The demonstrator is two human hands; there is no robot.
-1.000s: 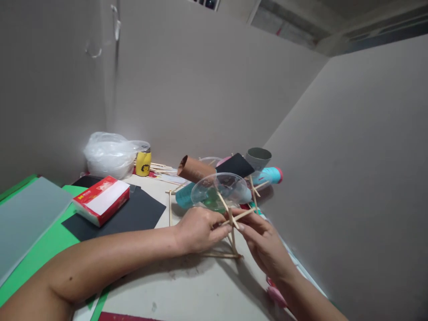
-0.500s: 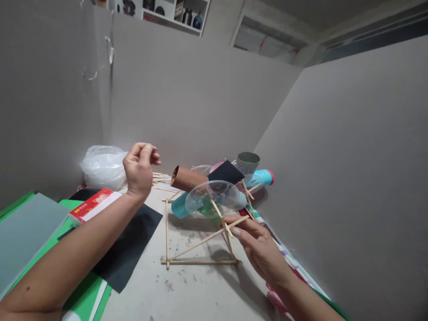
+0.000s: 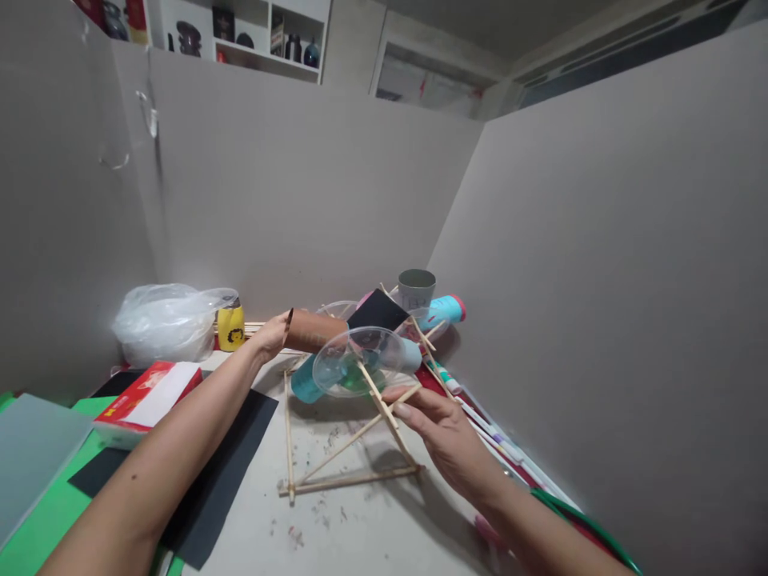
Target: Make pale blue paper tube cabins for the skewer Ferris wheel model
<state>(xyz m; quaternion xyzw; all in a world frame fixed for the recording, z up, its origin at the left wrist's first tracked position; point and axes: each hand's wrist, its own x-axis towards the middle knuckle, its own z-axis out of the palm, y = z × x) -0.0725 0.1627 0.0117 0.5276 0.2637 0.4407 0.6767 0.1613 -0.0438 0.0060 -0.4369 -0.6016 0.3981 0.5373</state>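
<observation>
My right hand [image 3: 441, 436] pinches the raised top joint of a wooden stick frame [image 3: 351, 481], whose base lies flat on the table. A clear plastic cup [image 3: 360, 364] lies on its side just behind that joint. My left hand [image 3: 271, 336] is stretched out to the far side of the table. It touches the open end of a brown cardboard tube [image 3: 318, 330], next to a bundle of loose wooden sticks [image 3: 255, 326]. The fingers of that hand are hidden behind its back.
A yellow jar [image 3: 230, 326] and a white plastic bag [image 3: 168, 320] stand at the back left. A red and white box [image 3: 144, 396] rests on black paper [image 3: 228, 456], beside green and grey sheets. Behind the cup are a teal bottle [image 3: 441, 308], a grey cup [image 3: 416, 286] and a black card [image 3: 378, 308]. Grey partition walls close in on three sides.
My left hand let go of the frame's top, rose in a loose fist, then reached out to the cardboard tube. My right hand kept hold of the joint. The camera tilted up.
</observation>
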